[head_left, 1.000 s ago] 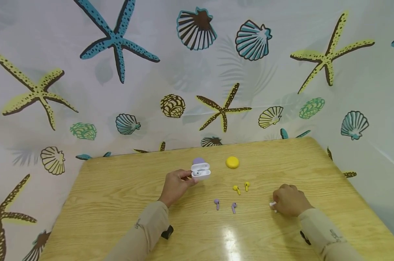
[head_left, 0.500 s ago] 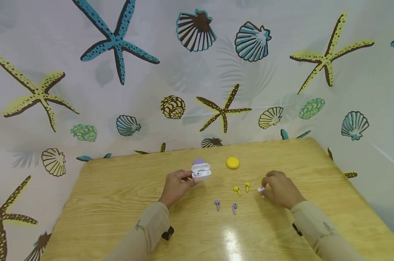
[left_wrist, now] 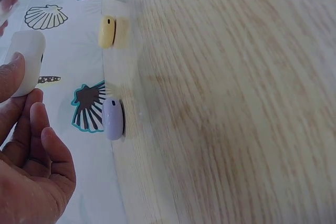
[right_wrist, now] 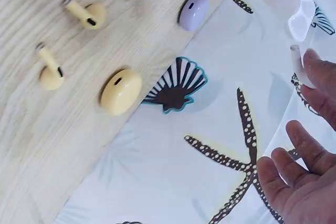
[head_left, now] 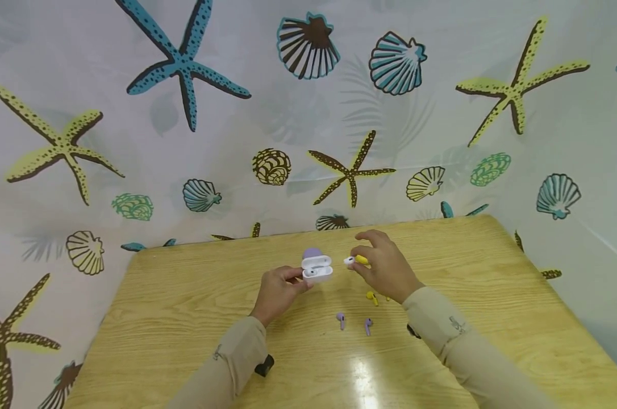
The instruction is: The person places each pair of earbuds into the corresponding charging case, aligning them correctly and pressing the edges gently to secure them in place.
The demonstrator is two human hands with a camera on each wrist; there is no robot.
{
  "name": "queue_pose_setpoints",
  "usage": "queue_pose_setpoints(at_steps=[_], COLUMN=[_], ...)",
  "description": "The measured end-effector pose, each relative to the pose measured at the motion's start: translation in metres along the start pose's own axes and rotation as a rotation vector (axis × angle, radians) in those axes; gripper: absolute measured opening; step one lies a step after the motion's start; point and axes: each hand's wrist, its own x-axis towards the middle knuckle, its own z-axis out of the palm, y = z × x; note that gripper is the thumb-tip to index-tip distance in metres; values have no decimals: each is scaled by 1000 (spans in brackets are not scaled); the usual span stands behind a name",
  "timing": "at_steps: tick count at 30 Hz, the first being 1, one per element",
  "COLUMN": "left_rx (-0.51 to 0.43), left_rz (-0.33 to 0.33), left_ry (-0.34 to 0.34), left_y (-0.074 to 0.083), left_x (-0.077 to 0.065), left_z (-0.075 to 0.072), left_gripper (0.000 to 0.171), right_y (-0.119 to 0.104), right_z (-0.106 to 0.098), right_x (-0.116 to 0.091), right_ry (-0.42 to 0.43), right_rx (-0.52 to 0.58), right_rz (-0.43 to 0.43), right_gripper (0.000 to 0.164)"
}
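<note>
My left hand (head_left: 278,295) grips a white earbud case (head_left: 317,274) above the table, its lid standing open towards me. One white earbud (head_left: 311,272) sits in the case's left slot. Just right of the case, my right hand (head_left: 387,267) pinches a second white earbud (head_left: 349,261) between thumb and index finger, apart from the case. In the right wrist view that earbud's stem (right_wrist: 295,56) points up at the fingertips, and its other fingers (right_wrist: 302,140) are spread. The left wrist view shows the back of the white case (left_wrist: 29,59).
A closed purple case (head_left: 311,252) lies behind the white one. A closed yellow case (right_wrist: 122,92) is partly covered by my right hand in the head view. Two yellow earbuds (head_left: 372,297) and two purple earbuds (head_left: 341,321) lie on the wooden table (head_left: 186,289). Patterned cloth (head_left: 226,113) hangs behind.
My right hand has carried the white earbud from the table's right side leftwards and away from me, up beside the case. The left hand and case have stayed nearly still.
</note>
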Motion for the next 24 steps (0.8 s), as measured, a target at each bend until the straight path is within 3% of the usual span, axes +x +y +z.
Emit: queue_pose_setpoints(at_steps=[10, 24], left_rx=[-31, -36], left_rz=[-5, -2], left_ry=[-12, -6], left_y=[3, 4], left_x=[3, 3], left_z=[-2, -3], left_gripper=[25, 27], right_y=[-25, -26], right_z=[13, 21], right_x=[21, 22], right_ry=[33, 28], right_rx=[10, -26], right_rz=[-96, -144], right_gripper=[18, 19])
